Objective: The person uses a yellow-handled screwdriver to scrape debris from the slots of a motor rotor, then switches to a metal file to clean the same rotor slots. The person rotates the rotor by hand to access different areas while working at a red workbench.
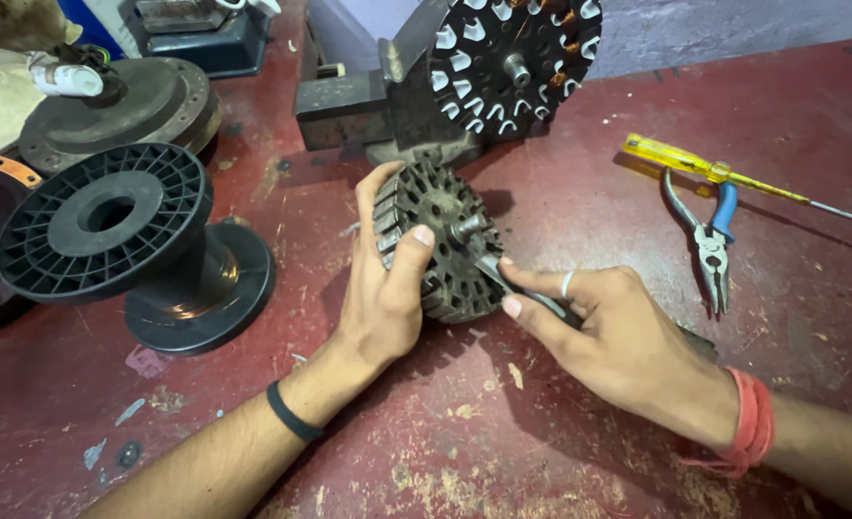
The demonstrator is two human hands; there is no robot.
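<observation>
At the centre of the frame our left hand grips the bare slotted stator core upright on the red table, while our right hand pinches a thin metal tool against its slots. No winding shows yet (the wound stator sits clamped at upper centre); pliers lie at right.

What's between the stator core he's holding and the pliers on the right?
Head view: the right hand with its thin metal tool sits beside the stator core; beyond it, bare red tabletop up to the pliers.
</observation>
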